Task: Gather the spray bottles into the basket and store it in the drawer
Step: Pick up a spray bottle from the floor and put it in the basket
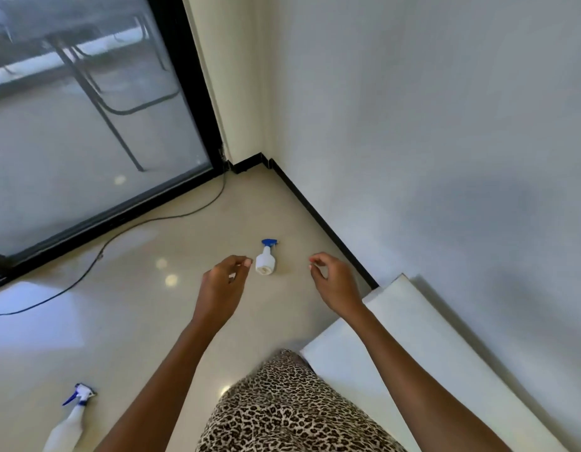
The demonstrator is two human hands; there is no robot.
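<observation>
Spray bottle [265, 261], white with a blue trigger head, is seen lying on the pale floor [145, 321] between two empty hands.

The bottle is laid on its side, its base turned toward the camera and its head pointed to 12 o'clock. The left hand [222, 282] is held at 8 o'clock from it, fingers loosely curled with nothing held; its fingertips are just beside the bottle and appear not to touch it, though the gap is hard to judge. The right hand [333, 282] is held at 4 o'clock, likewise loosely curled and empty, clearly apart from the bottle. A second spray bottle [70, 419] is seen lying at 7 o'clock in the view, well apart from both hands. A black cable [126, 230] is trailed across the floor at 10 o'clock.
</observation>
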